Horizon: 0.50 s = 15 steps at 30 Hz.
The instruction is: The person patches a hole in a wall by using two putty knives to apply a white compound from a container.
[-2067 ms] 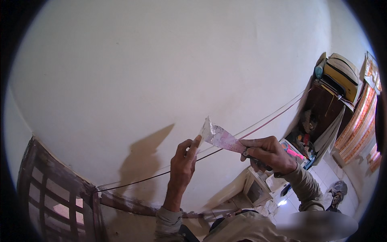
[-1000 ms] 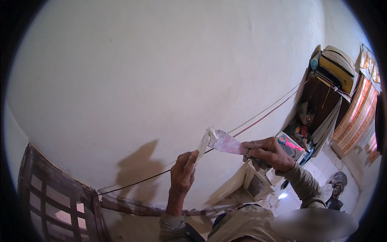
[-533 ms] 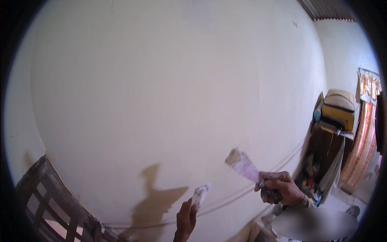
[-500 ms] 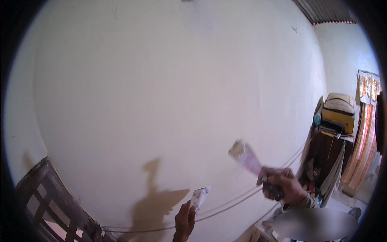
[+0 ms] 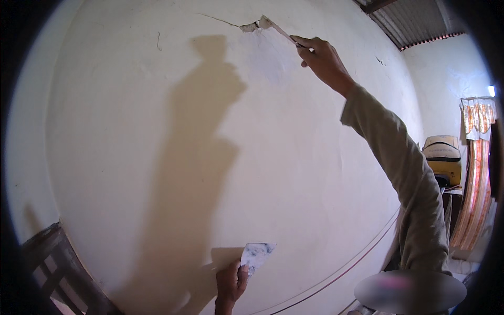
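Observation:
High on the white wall (image 5: 294, 157), a thin crack (image 5: 220, 18) runs into a rough, chipped patch (image 5: 249, 27) above a pale bluish smear. My right hand (image 5: 323, 60), on a raised arm in a grey-green sleeve, grips a putty knife (image 5: 275, 27) whose blade tip is at that patch. Low in the view, my left hand (image 5: 229, 283) holds a second flat scraper (image 5: 256, 253), its white blade smudged with grey. My shadow falls broadly on the wall left of centre.
A dark grille frame (image 5: 50, 247) stands at lower left. Cables (image 5: 341, 273) cross the lower right wall. At right are a yellow-and-cream case (image 5: 441, 165) on dark furniture and a striped orange curtain (image 5: 470, 194). Corrugated roofing (image 5: 420, 26) shows at top right.
The view has tilted up. My right hand with the putty knife has risen from beside my left hand to the crack. My left hand stays low, still holding its scraper.

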### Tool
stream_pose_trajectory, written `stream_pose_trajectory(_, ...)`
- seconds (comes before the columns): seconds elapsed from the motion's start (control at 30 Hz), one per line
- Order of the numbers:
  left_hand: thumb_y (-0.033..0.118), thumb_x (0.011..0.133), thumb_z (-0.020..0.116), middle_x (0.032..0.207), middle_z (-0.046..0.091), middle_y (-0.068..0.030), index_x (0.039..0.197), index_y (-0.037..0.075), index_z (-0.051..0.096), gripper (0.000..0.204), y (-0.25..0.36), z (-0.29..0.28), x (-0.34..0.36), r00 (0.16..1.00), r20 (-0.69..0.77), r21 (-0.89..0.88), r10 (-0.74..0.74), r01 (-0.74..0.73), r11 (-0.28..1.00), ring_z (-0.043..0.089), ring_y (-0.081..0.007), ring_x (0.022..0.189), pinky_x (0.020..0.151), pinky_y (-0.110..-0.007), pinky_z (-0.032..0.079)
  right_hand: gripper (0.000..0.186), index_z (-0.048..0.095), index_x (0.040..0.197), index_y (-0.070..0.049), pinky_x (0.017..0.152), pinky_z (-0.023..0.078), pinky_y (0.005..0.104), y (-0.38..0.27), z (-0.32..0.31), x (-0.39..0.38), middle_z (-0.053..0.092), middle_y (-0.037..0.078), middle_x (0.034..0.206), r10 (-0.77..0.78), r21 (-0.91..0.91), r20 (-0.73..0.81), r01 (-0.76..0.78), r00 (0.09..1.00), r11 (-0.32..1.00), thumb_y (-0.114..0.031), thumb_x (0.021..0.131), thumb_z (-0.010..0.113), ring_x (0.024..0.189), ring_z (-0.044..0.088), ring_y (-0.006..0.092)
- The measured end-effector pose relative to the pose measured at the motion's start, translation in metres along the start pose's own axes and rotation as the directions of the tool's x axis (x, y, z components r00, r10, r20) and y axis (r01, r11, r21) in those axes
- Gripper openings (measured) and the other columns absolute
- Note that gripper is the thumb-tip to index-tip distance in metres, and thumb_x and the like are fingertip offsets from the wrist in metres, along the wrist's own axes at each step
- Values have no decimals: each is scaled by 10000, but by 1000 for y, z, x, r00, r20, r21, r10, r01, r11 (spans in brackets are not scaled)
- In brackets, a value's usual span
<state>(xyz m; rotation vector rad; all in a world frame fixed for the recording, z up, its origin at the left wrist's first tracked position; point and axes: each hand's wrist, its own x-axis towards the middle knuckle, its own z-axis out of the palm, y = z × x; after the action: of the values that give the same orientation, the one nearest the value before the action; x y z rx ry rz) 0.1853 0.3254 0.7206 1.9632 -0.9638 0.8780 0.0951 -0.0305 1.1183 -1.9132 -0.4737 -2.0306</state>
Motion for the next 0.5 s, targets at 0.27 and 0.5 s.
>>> stream_pose_trajectory(0.27,235,897,595,534,479,-113,759,35,541,249,-17,5,-6,983,-133,-12,130,-132,991,478,-278,440,455,-383,391,386,652,1244,-82,776,502,383,9,50,47,613,161,971,-56,-298,-83,29,995,954,-186,889,539,826,631,274)
stream_pose_trajectory(0.5,213,899,593,588,547,-129,845,9,602,211,-28,10,-6,970,-146,50,192,-187,981,513,-296,470,480,-377,425,398,631,1284,-169,817,522,447,25,84,47,576,183,1051,-88,-378,-118,38,989,925,-177,900,531,976,620,341)
